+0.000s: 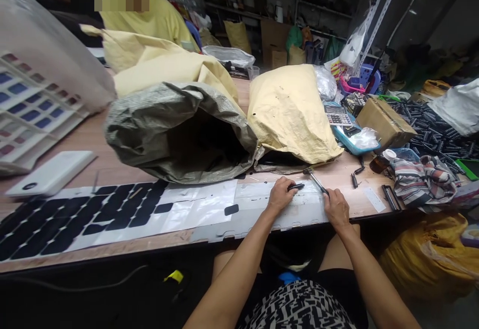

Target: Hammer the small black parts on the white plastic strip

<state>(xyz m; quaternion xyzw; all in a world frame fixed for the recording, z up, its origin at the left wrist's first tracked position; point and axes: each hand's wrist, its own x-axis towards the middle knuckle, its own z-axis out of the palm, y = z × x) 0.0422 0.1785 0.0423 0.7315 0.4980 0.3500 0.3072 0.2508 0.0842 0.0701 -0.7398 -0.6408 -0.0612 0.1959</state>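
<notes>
My left hand (280,195) pinches a small black elongated part (296,186) and holds it down on a long white backing sheet (209,209) lying along the table's front edge. My right hand (337,209) is closed round the handle of a small metal hammer (313,178), whose head points up and left, just beyond the black part. Rows of black oval pads (75,214) cover the left half of the sheet, and one single pad (231,210) lies apart near its middle.
An open grey-green woven sack (179,129) and a yellow sack (292,112) lie behind the sheet. A white box (50,172) and a sample tray (30,114) are left. A calculator (337,115), cardboard box (385,119), plaid cloth (422,177) sit right. A person in yellow sits opposite.
</notes>
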